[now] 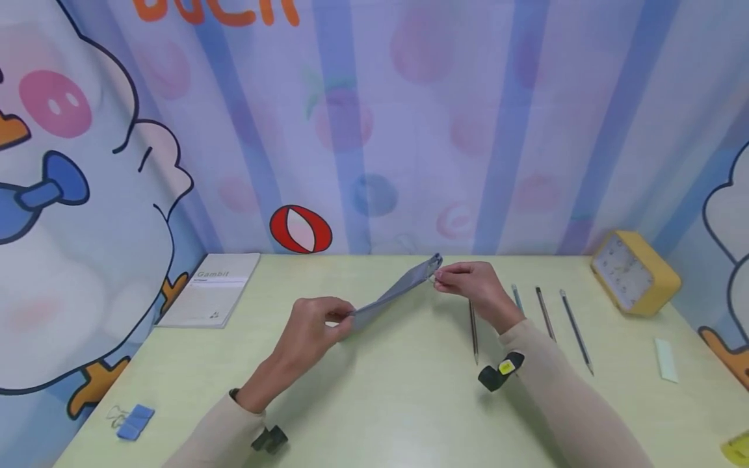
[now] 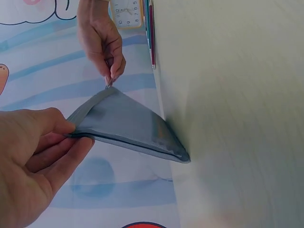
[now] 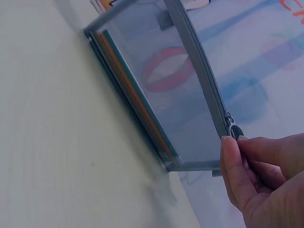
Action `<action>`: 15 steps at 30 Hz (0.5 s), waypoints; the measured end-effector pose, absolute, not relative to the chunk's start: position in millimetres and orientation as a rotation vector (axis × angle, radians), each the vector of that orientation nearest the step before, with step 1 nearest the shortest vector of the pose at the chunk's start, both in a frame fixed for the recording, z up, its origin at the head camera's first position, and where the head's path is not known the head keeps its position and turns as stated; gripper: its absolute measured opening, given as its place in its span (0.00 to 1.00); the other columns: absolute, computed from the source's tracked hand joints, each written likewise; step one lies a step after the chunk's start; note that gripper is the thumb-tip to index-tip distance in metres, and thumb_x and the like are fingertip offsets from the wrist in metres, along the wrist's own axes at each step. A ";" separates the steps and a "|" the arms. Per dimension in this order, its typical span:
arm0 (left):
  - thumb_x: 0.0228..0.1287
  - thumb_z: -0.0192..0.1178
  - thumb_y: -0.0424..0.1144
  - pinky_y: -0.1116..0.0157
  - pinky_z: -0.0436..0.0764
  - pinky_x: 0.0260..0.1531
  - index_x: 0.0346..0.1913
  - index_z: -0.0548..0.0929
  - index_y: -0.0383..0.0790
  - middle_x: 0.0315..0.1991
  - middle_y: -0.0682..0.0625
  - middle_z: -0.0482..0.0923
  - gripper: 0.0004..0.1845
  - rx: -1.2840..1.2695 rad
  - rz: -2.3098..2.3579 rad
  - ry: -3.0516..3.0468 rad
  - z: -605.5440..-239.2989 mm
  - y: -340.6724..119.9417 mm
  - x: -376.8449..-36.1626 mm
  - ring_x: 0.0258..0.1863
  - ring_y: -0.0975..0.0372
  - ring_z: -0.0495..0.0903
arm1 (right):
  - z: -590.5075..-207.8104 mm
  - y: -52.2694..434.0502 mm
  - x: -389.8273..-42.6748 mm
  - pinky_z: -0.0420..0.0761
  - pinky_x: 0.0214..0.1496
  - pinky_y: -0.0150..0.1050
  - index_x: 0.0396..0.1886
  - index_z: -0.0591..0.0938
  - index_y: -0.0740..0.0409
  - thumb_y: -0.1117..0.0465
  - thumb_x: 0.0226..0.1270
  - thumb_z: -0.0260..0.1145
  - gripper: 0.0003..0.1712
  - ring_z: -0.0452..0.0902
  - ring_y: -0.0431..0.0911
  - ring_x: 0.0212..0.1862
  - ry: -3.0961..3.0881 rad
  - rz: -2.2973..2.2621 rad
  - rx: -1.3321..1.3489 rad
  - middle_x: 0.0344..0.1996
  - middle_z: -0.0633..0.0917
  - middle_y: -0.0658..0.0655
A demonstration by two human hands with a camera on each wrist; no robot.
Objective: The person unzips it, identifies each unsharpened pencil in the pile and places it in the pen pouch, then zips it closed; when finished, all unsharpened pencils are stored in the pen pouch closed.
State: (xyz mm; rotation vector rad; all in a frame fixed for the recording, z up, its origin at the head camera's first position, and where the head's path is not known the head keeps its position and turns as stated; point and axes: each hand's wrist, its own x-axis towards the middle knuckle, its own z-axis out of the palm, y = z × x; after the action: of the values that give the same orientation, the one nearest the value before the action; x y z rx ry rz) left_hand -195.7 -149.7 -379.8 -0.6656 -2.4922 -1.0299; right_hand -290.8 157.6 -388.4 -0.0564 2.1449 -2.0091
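A see-through zipper pouch with grey edging is held up over the table, its lower edge close to the tabletop in the right wrist view. My left hand pinches one upper corner of it between thumb and fingers. At the opposite end, my right hand pinches the zipper pull between thumb and forefinger. Through the clear side, several long thin items in green and orange lie along the bottom of the pouch; their kind is hard to tell.
Several pencils lie right of the pouch, one partly under my right forearm. Beyond them are a yellow clock and a pale strip-like block. At left lie a white notebook and a blue binder clip. A printed curtain hangs behind.
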 end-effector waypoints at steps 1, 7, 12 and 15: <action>0.59 0.68 0.29 0.67 0.87 0.38 0.39 0.90 0.37 0.33 0.49 0.90 0.06 -0.663 -1.037 -2.491 -380.5 -151.2 -196.6 0.30 0.66 0.89 | -388.6 160.5 -291.4 0.83 0.59 0.42 0.60 0.79 0.74 0.67 0.71 0.64 0.21 0.89 0.35 0.37 2.135 -2.023 -0.055 0.46 0.89 0.60; 0.59 0.68 0.30 0.65 0.87 0.39 0.38 0.90 0.38 0.32 0.50 0.90 0.05 -0.642 -1.071 -2.496 -381.8 -159.7 -201.4 0.31 0.66 0.89 | -388.2 176.6 -296.9 0.85 0.52 0.34 0.62 0.75 0.79 0.70 0.71 0.63 0.23 0.88 0.34 0.37 2.115 -2.097 -0.044 0.37 0.89 0.50; 0.59 0.68 0.29 0.65 0.87 0.38 0.38 0.91 0.39 0.32 0.50 0.90 0.06 -0.596 -1.087 -2.480 -381.0 -166.3 -205.8 0.31 0.65 0.89 | -385.3 189.4 -299.9 0.85 0.49 0.30 0.63 0.73 0.79 0.70 0.71 0.63 0.25 0.88 0.34 0.36 2.095 -2.127 0.009 0.34 0.88 0.47; 0.59 0.68 0.30 0.64 0.88 0.38 0.39 0.91 0.38 0.33 0.48 0.91 0.06 -0.577 -1.089 -2.459 -380.3 -169.5 -210.7 0.32 0.62 0.90 | -382.5 191.9 -298.6 0.85 0.48 0.30 0.63 0.74 0.79 0.70 0.70 0.63 0.25 0.88 0.34 0.36 2.088 -2.134 0.026 0.33 0.88 0.47</action>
State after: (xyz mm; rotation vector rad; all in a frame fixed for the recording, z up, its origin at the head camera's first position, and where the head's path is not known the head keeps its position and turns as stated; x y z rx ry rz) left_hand -210.7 -169.5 -380.3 -0.5774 -2.4591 -1.0886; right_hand -298.6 191.9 -382.5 0.0262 2.0879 -2.1336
